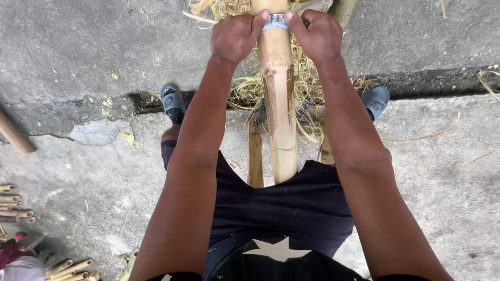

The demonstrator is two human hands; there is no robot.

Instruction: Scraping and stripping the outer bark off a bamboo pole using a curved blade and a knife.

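**Bamboo pole worked with a two-handed blade**

Pale yellow bamboo pole [276, 93] runs lengthwise away from the seated person, its near end lying between the thighs against the dark shorts [291, 208] and its far part leaving the top edge of the view. This placement puts the pole on the body's midline, so both arms can reach it evenly. The left hand [237, 35] and right hand [316, 35] are each closed in a fist around one end of a grey metal blade [276, 22] laid crosswise over the pole's upper face; the thumbs press toward the centre, steadying the blade against the rounded surface. A symmetrical grip of this kind appears suited to keeping the edge level. Loose straw-coloured shavings [304, 83] lie heaped under and beside the pole, where scraped fibre would fall. The feet, in grey sandals [172, 101], are planted well apart on either side of the pole on cracked concrete ground [78, 57], bracing the posture. Short cut bamboo pieces [15, 208] lie stacked at the lower left, well apart from the hands.
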